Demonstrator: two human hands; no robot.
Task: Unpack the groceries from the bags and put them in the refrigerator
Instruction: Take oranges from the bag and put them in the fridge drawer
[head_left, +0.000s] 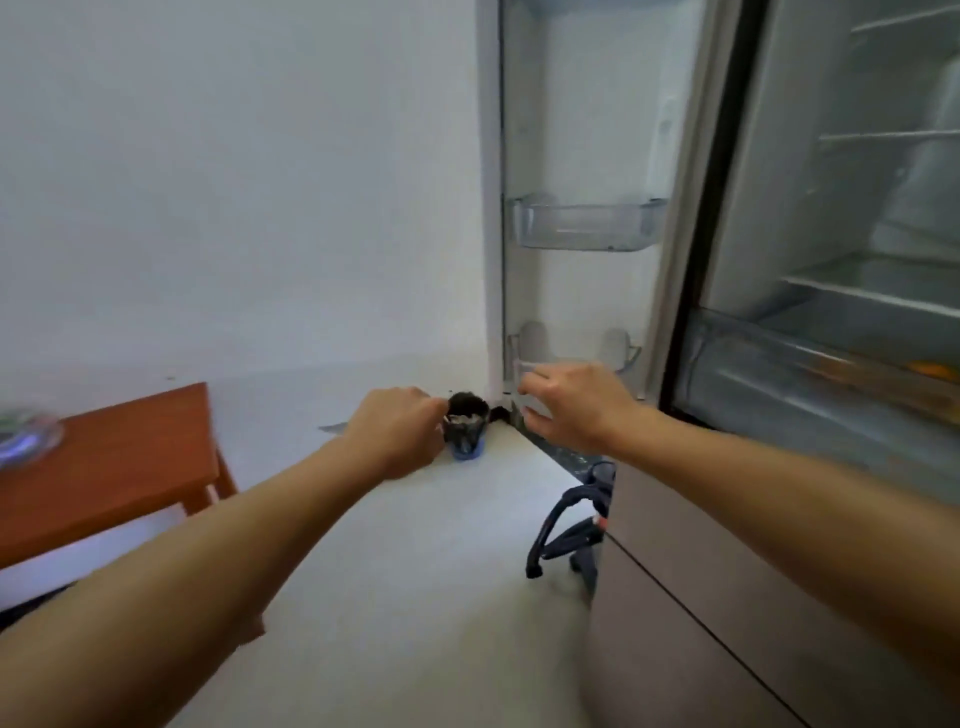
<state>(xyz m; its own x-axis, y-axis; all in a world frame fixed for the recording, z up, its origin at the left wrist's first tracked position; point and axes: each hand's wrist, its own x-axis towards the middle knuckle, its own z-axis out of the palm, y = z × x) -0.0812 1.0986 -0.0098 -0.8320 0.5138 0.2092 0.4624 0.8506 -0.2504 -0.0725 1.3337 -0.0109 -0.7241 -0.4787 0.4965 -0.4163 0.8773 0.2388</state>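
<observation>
My left hand (400, 431) is closed around a small dark container with a blue end (466, 427), held low just left of the open refrigerator door (582, 130). My right hand (571, 405) is at the lowest door bin (621, 353), fingers curled and apart at the bin's clear front; nothing shows in it. A grocery bag with dark blue handles (563, 530) rests on the floor against the refrigerator's lower front. The refrigerator interior (857, 208) is open on the right, with something orange in its clear drawer (930, 370).
An empty clear door bin (587, 223) sits at mid-height on the door. A wooden table (114, 462) stands at the left, with a blurred clear wrapper (26, 431) on it. A white wall is behind, pale floor (415, 597) below. Drawer fronts (727, 623) fill the lower right.
</observation>
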